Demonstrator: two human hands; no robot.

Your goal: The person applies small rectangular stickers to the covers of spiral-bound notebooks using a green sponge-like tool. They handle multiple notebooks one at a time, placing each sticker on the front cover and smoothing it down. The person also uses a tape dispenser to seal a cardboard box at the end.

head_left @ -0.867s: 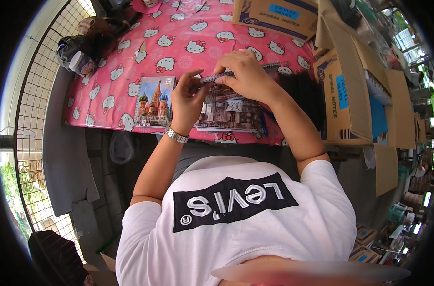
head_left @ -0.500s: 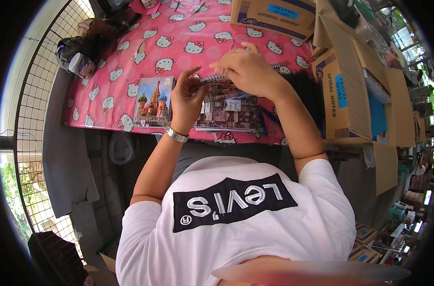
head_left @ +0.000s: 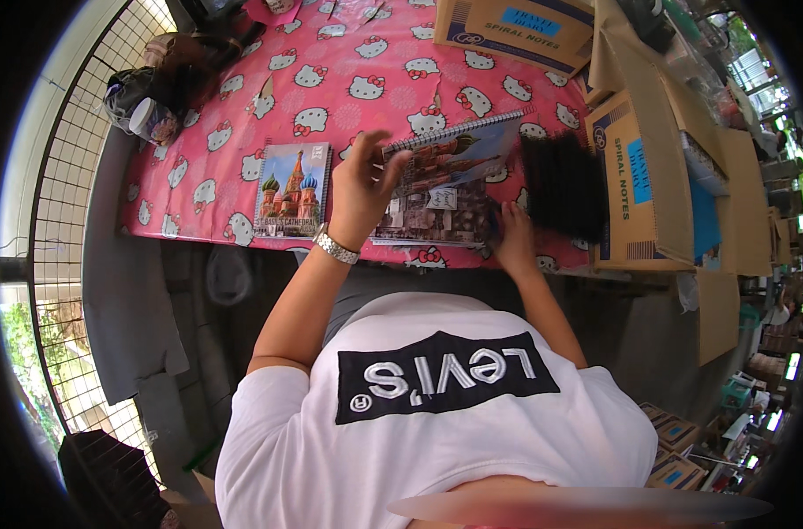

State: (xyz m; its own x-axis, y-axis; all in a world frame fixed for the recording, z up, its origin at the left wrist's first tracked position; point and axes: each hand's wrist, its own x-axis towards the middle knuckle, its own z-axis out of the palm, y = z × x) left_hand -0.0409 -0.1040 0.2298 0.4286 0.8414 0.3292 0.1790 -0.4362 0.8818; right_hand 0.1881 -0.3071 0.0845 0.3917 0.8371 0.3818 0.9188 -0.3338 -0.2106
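Note:
My left hand [head_left: 364, 189], with a metal watch on its wrist, pinches the left end of the coil of a spiral notebook [head_left: 459, 152]. The notebook has a colourful cathedral cover and is tilted up, with its coil along the far edge. Beneath it lies a greyish printed cover or notebook [head_left: 432, 214], flat on the table. My right hand [head_left: 514, 240] is low at the right of these, its fingers closed around a slim dark-blue tool [head_left: 494, 220], mostly hidden. Another cathedral-cover spiral notebook [head_left: 292, 189] lies flat to the left of my left hand.
A bristly black heap [head_left: 562, 185], perhaps loose coils, sits right of the notebooks. Cardboard boxes [head_left: 626, 189] stand at the right, and another box [head_left: 511, 35] is at the far side. Bags and a cup [head_left: 152, 122] are at the left edge. A pink patterned cloth [head_left: 366, 88] covers the table.
My right hand has left the coil's far edge and come down to the blue tool at the near right. The notebook at my left hand now shows its tilted cathedral cover.

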